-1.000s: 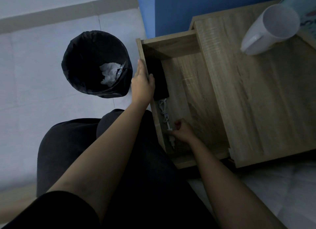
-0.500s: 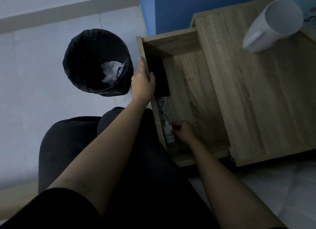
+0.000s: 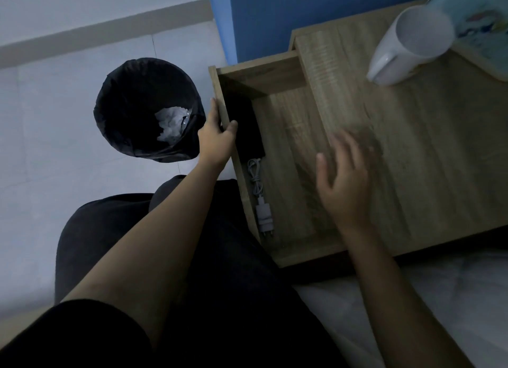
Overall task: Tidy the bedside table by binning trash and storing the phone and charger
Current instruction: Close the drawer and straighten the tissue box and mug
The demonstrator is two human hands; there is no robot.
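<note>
The wooden bedside table's drawer point(image 3: 291, 252) stands pulled out. Along its left wall lie a black phone point(image 3: 247, 128) and, nearer me, a white charger point(image 3: 264, 216) with its coiled cable. My left hand point(image 3: 217, 139) grips the drawer's front panel, thumb inside and fingers outside. My right hand point(image 3: 343, 181) hovers with fingers spread and blurred over the drawer's right side and the table top's edge, holding nothing. A black-lined bin point(image 3: 123, 115) on the floor to the left holds crumpled white trash point(image 3: 170, 126).
On the table top point(image 3: 439, 153) at the back right stands a white mug point(image 3: 409, 46) next to a patterned box point(image 3: 481, 24). A blue wall lies behind the table. A white bed sheet point(image 3: 439, 299) fills the lower right; my dark-clothed lap is below.
My right hand let go of the charger, which now lies in the drawer, and rose to the right with fingers spread. My left hand stays on the drawer front.
</note>
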